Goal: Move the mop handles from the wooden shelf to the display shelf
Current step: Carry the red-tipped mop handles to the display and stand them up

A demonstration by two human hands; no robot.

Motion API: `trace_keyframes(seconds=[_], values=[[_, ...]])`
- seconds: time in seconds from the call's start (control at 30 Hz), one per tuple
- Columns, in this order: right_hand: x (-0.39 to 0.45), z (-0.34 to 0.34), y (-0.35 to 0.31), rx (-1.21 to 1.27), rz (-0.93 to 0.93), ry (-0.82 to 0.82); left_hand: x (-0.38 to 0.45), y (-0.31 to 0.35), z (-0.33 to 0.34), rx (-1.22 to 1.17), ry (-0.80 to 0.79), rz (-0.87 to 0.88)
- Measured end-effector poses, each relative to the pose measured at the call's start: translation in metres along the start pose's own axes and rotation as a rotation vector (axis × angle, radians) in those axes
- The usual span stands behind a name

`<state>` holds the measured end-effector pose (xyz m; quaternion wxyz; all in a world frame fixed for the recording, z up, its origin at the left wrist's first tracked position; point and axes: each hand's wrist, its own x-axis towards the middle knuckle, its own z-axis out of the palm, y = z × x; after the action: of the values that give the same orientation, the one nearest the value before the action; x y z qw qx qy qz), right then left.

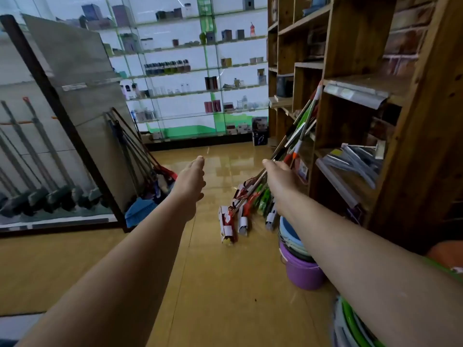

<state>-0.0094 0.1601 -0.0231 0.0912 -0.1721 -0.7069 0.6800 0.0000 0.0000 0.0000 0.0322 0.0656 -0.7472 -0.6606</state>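
- Left hand point(191, 181) out front, fingers straight and together, holding nothing.
- Right hand point(279, 175) reaching, fingers curling round one mop handle point(253, 187).
- Past those fingers, the bundle of mop handles point(299, 126) leans on the wooden shelf point(360, 46).
- Far left, display shelf point(75, 78): most moving remains, I'd judge.
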Motion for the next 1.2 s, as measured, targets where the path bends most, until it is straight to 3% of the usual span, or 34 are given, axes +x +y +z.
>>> trace_keyframes(seconds=[0.2,0.57,0.93,1.2], values=[[0.098,0.029,-0.001,0.039,0.006,-0.029,0.099,-0.003,0.021,0.005,-0.004,0.029],[0.274,0.076,-0.021,0.024,0.076,0.098,0.282,0.007,0.072,-0.008,-0.084,0.014],[0.420,0.150,-0.034,0.092,0.105,0.306,0.485,0.014,0.078,0.059,-0.355,0.066],[0.501,0.170,-0.052,0.090,0.143,0.429,0.584,0.024,0.118,0.062,-0.540,0.051]])
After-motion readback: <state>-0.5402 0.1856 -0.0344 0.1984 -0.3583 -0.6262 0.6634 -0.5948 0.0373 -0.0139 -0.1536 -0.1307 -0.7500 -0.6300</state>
